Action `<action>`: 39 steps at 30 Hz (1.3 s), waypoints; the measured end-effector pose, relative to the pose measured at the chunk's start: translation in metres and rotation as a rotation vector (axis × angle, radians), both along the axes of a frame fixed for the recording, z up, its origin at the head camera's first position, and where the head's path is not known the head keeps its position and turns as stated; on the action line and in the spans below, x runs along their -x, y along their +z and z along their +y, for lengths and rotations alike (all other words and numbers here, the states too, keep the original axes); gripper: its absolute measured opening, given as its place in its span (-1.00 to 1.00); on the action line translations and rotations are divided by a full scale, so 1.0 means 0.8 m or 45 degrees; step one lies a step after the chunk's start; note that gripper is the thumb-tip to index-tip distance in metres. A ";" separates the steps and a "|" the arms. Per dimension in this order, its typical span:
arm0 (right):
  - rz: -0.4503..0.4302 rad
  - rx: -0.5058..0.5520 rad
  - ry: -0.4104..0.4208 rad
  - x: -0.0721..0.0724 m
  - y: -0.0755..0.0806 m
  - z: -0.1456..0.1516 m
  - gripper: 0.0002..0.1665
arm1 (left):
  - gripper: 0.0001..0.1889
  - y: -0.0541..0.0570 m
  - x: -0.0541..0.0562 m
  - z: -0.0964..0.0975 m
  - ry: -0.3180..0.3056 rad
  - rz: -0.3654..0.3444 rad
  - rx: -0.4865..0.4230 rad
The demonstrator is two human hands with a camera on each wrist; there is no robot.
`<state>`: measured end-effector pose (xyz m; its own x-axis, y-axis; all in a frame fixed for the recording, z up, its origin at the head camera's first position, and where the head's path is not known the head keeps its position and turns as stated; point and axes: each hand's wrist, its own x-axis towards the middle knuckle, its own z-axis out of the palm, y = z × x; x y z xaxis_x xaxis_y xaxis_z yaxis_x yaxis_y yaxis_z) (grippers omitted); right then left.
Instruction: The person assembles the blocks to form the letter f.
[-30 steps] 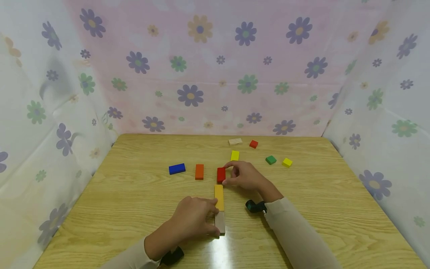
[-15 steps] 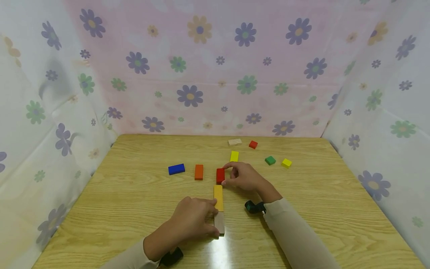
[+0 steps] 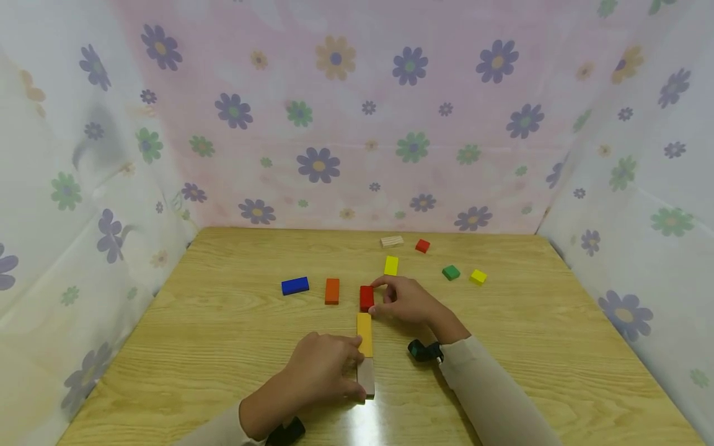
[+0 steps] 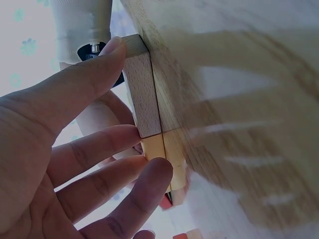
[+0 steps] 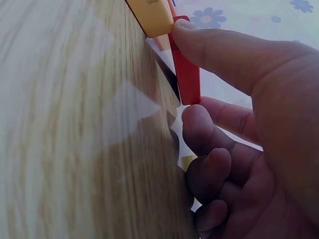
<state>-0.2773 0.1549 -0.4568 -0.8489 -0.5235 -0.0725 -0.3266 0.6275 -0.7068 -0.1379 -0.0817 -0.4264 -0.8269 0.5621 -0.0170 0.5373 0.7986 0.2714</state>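
A plain wooden block (image 3: 365, 376) and a yellow-orange block (image 3: 364, 334) lie end to end on the table. My left hand (image 3: 323, 367) holds this row from the left; in the left wrist view the thumb presses the near end of the plain block (image 4: 142, 94), and the fingers touch its far end and the yellow-orange block (image 4: 153, 148). Just beyond the row is a red block (image 3: 366, 298). My right hand (image 3: 409, 301) pinches it between thumb and index finger at its two ends. In the right wrist view the red block (image 5: 187, 74) meets the yellow-orange block's far end.
Left of the red block lie an orange block (image 3: 332, 291) and a blue block (image 3: 295, 285). Beyond my right hand are a yellow block (image 3: 392, 265), a striped pale wooden piece (image 3: 392, 241), and small red (image 3: 423, 246), green (image 3: 451, 272) and yellow (image 3: 478, 277) pieces. Flowered cloth surrounds the table.
The head view has tilted slightly, so everything sits a little lower in it. Both hands and the blocks keep their places.
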 end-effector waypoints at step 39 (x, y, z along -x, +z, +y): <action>0.037 -0.026 -0.015 -0.002 -0.004 -0.003 -0.38 | -0.44 -0.002 0.000 0.003 0.007 0.009 0.019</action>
<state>-0.2755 0.1529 -0.4601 -0.8570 -0.5120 -0.0587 -0.3390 0.6459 -0.6841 -0.1382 -0.0795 -0.4284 -0.8299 0.5576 -0.0194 0.5350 0.8052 0.2558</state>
